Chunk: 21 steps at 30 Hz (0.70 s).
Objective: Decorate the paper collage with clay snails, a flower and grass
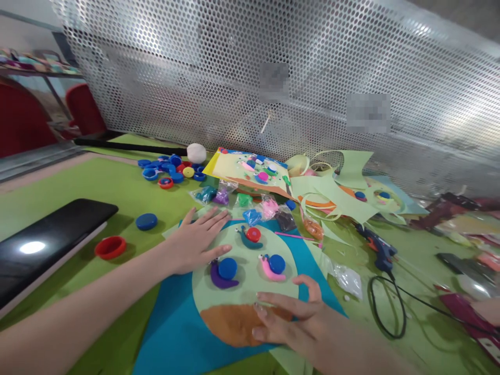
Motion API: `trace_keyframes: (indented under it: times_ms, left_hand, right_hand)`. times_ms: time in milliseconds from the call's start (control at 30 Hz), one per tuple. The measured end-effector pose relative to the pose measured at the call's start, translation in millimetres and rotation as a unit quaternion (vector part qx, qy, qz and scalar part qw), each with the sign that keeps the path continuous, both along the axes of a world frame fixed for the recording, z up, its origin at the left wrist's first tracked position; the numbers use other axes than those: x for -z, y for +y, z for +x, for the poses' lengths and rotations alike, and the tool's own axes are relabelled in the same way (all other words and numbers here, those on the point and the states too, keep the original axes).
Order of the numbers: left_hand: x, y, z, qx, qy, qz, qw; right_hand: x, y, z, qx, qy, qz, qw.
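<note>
Left hand lies flat, fingers spread, across upper-left edge of blue sheet, near purple snail. Right hand is over brown patch on pale green oval, fingers bent and apart; fingertip contact is hard to tell. Pink snail, teal snail and purple one sit on oval above patch.

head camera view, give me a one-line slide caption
Left hand over a blue sheet, right hand over its brown patch, with three cap-shelled snails between.
</note>
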State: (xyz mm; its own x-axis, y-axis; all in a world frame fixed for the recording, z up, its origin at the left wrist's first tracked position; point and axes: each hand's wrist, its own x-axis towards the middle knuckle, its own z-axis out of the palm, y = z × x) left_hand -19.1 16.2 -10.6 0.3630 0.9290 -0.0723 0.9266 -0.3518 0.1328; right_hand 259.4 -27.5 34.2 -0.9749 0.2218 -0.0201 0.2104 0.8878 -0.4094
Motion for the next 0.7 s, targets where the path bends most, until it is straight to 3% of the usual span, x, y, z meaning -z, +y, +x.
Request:
trace_keyframes:
  times_ms: [200, 567, 700]
  left_hand:
    - [0.0, -0.4, 0.4, 0.001, -0.007, 0.001, 1.0]
    - [-2.9, -2.3, 1.4, 0.002, -0.01, -0.002, 1.0]
    - [-0.6, -1.8, 1.1, 0.004, -0.014, 0.001, 1.0]
  right_hand:
    - [-9.3, -7.7, -14.8, 0.029, -0.056, 0.004, 0.998]
    - [30.4, -16.8, -13.6, 0.023, 0.025, 0.187, 0.982]
    - [29.7, -17.1, -15.3, 0.023, 0.005, 0.162, 0.987]
